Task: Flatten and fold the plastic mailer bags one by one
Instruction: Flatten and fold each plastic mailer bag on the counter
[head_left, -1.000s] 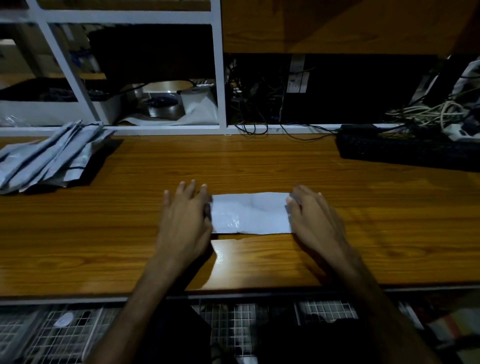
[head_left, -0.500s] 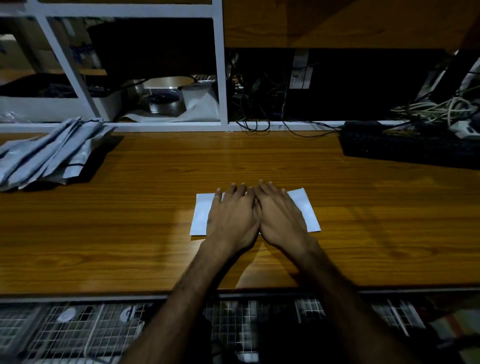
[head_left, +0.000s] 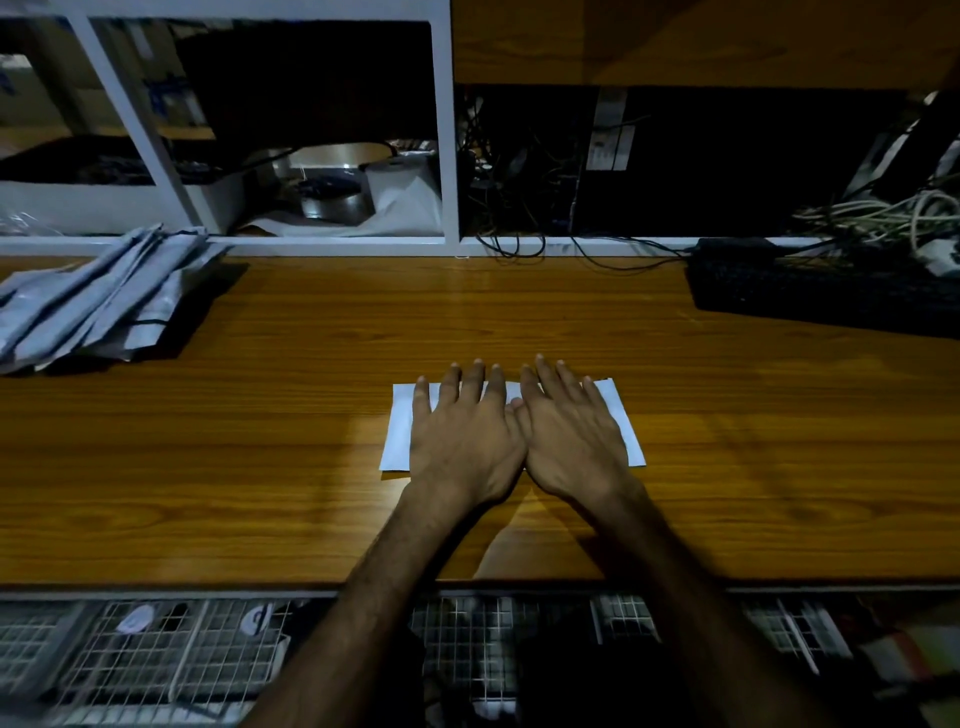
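A folded white mailer bag lies flat on the wooden desk, near the front middle. My left hand and my right hand press on it side by side, palms down, fingers straight and spread, thumbs touching at the bag's middle. Only the bag's left and right ends show beside the hands. A heap of grey mailer bags lies at the desk's far left.
A black keyboard sits at the far right with tangled cables behind it. A white shelf frame with metal tins and a roll stands along the back. Wire baskets hang below the front edge.
One second ago my hands pressed the bag's two ends. They slid inward and met at its middle, where they stay pressed, fingers slightly more spread now.
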